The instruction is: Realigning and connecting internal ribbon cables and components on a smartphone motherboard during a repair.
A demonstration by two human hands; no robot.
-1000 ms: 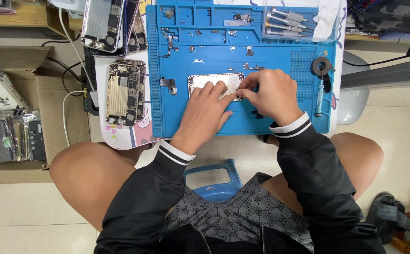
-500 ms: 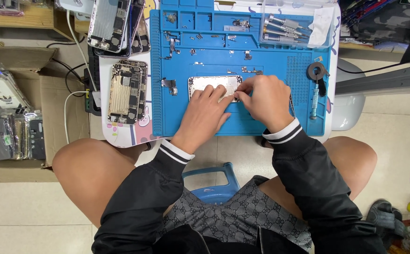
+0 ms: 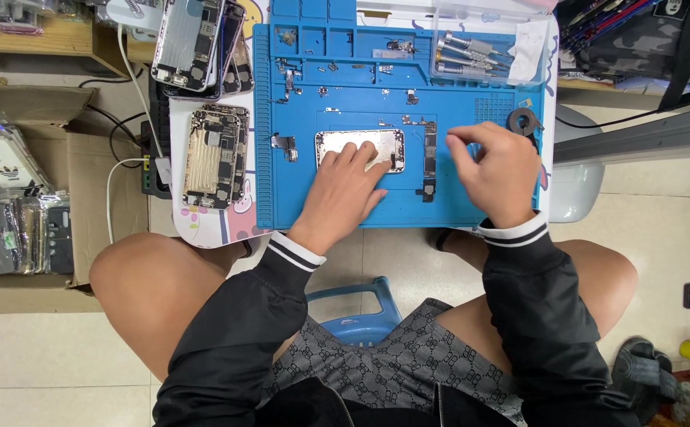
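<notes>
Phone shell (image 3: pixel 359 145) flat on blue mat (image 3: pixel 455 207), pinned under left hand (image 3: pixel 343 192), fingers spread on its near edge. Logic board (image 3: pixel 429 160) just right of it, between both hands. Right hand (image 3: pixel 497 170) apart from shell, fingertips pinched; anything held too small to tell. Opened phone (image 3: pixel 213 156) left of left hand.

Under my left hand (image 3: pixel 343 194) lies the opened phone housing (image 3: pixel 361 149) — silver, rectangular, flat on the blue mat, long side running left to right. Just to its right lies the dark, narrow logic board (image 3: pixel 430 158) — taken out, lying flat, near my right hand (image 3: pixel 497 170).
</notes>
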